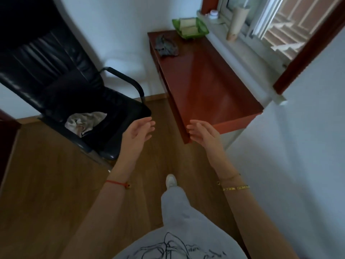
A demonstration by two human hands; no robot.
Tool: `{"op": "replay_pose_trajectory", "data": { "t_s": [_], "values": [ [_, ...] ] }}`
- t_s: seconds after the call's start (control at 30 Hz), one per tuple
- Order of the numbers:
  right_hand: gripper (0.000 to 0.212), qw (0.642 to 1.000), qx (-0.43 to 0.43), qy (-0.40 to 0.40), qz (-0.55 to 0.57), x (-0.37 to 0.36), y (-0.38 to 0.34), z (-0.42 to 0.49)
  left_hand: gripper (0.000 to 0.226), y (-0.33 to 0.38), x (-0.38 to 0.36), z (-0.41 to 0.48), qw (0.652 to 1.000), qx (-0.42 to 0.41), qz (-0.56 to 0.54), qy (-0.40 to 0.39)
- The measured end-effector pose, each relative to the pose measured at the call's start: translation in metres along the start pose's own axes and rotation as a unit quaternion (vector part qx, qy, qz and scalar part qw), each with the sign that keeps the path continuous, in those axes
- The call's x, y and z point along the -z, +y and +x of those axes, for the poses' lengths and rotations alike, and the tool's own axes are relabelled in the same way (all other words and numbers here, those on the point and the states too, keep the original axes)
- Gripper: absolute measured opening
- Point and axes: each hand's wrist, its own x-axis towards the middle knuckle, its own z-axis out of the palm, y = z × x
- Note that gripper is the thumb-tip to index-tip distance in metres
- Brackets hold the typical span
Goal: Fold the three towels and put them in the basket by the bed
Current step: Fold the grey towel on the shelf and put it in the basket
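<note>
A crumpled beige towel [85,122] lies on the seat of a black leather chair [56,75] at the left. A crumpled grey towel [166,46] sits at the far end of a red-brown wooden table [209,79]. Behind it stands a green basket [190,27] holding a folded pale yellow towel [188,27]. My left hand [139,132] and my right hand [202,135] are held out in front of me over the floor, palms facing each other, fingers apart, holding nothing. Both hover near the table's front corner.
A window sill [233,43] with a cardboard tube [236,21] runs along the table's right side. White walls enclose the corner. Wooden floor [56,184] stretches below, with my leg and a white shoe [170,181] stepping forward.
</note>
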Motion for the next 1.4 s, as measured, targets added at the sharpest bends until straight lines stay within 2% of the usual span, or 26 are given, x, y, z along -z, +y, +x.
{"op": "replay_pose_trajectory", "data": {
  "t_s": [0.37, 0.63, 0.87, 1.03, 1.27, 1.4],
  "values": [
    [0.021, 0.999, 0.016, -0.036, 0.008, -0.032, -0.076, 0.232, 0.023, 0.043, -0.027, 0.229, 0.999, -0.023, 0.003, 0.024],
    [0.023, 1.0, -0.01, -0.003, -0.006, -0.051, -0.078, 0.364, 0.021, 0.054, -0.034, 0.365, 1.0, -0.017, 0.017, 0.014],
    [0.019, 0.999, -0.024, 0.04, -0.017, -0.086, -0.074, 0.483, 0.022, 0.056, -0.025, 0.516, 0.994, -0.02, 0.102, -0.017],
    [0.016, 0.996, -0.051, 0.071, -0.029, -0.109, -0.066, 0.561, 0.02, 0.053, -0.026, 0.621, 0.977, -0.019, 0.201, -0.065],
    [0.012, 0.978, -0.089, 0.126, -0.137, -0.117, -0.043, 0.65, 0.019, 0.029, -0.064, 0.715, 0.952, 0.007, 0.27, -0.146],
    [0.021, 0.956, -0.103, 0.152, -0.227, -0.112, -0.026, 0.696, 0.028, 0.003, -0.087, 0.755, 0.935, 0.016, 0.314, -0.164]
  ]
}}
